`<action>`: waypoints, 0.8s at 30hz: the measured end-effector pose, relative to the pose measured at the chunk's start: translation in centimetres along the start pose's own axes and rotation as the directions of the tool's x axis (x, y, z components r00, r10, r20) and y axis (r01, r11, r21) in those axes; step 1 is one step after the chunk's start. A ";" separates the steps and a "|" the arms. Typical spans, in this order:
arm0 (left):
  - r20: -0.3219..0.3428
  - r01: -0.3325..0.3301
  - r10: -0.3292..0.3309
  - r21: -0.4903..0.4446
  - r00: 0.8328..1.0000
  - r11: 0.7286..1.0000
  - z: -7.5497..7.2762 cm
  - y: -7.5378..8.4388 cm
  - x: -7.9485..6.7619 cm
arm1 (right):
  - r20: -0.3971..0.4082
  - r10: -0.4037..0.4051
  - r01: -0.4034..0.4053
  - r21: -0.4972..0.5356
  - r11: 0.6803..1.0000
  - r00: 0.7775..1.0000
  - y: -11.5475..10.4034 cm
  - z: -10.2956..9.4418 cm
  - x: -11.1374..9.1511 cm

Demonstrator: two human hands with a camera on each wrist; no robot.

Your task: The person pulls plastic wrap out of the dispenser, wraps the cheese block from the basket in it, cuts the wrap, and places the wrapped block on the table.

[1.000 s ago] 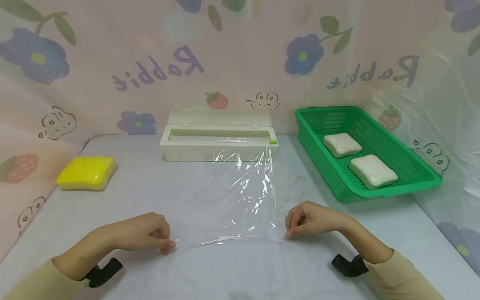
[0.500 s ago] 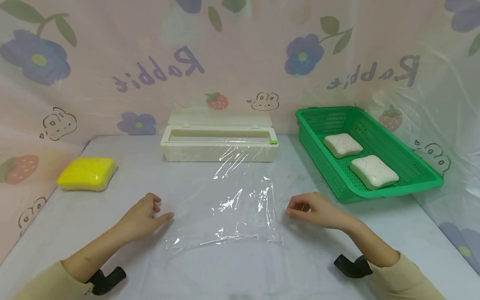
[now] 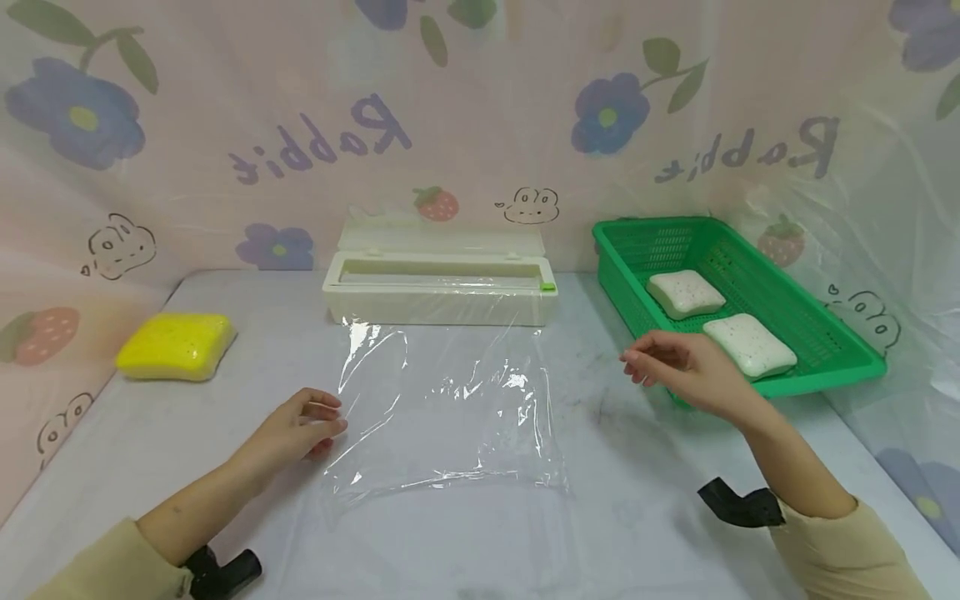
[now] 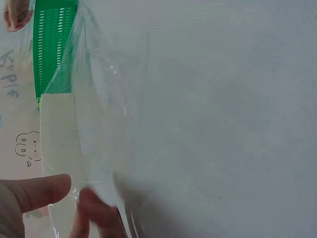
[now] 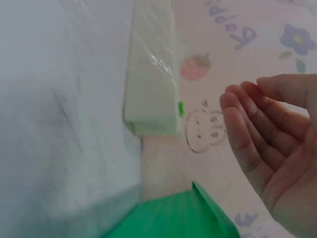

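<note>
L hand [image 3: 296, 429] at L edge of clear cling film [image 3: 450, 417]; thumb apart from bent fingers, can't tell if touching. Film lies wrinkled on white tabletop [image 3: 450, 550], btwn hands. R hand [image 3: 690, 367], nothing held, fingers loosely bent, thumb close to index, in front of green basket [image 3: 630, 300] w/ 2 white blocks [image 3: 750, 343]. Yellow block [image 3: 176, 346] far L. Film runs back to white dispenser [image 3: 375, 307], lid up, nr printed backdrop [image 3: 480, 108].

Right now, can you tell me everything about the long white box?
The long white box looks like smooth plastic and stands on the table. Its lid is open, tipped back behind it. A small green tab sits at the front rim's right end. Clear film comes out over its front. Only film and table seem to touch it.
</note>
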State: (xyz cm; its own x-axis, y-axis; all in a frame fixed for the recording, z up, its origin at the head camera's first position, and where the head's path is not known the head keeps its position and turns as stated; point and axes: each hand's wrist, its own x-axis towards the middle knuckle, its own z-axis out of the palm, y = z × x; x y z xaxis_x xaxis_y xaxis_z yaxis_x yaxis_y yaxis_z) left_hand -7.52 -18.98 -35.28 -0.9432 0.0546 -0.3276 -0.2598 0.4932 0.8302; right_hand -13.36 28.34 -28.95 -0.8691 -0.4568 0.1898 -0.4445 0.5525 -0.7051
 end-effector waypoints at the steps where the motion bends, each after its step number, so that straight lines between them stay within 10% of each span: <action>1: -0.001 -0.019 0.019 0.024 1.000 1.000 0.0 -0.2 -0.1 | -0.027 0.006 -0.006 -0.009 1.000 1.000 0.0 -0.6 0.0; 10: 0.013 -0.082 0.081 0.102 0.997 0.991 -0.2 -0.8 -0.2 | -0.195 0.202 -0.218 -0.064 0.974 0.960 2.4 -5.9 0.0; 16: 0.020 -0.059 0.057 0.099 0.998 0.993 -0.2 -0.8 -0.2 | -0.084 0.436 -0.443 -0.229 0.867 0.896 4.9 -8.3 -0.1; 24: 0.026 -0.081 0.080 0.046 0.996 0.996 -0.5 -1.2 -0.3 | 0.079 0.610 -0.542 -0.378 0.750 0.789 7.0 -10.8 -0.5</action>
State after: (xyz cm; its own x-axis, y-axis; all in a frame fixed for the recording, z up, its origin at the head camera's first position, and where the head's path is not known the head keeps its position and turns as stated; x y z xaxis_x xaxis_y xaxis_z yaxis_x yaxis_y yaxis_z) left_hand -7.07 -19.98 -35.97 -0.9552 0.1169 -0.2718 -0.1724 0.5266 0.8324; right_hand -18.37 40.01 -26.58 -0.9394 -0.0781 -0.3339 0.0557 0.9259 -0.3735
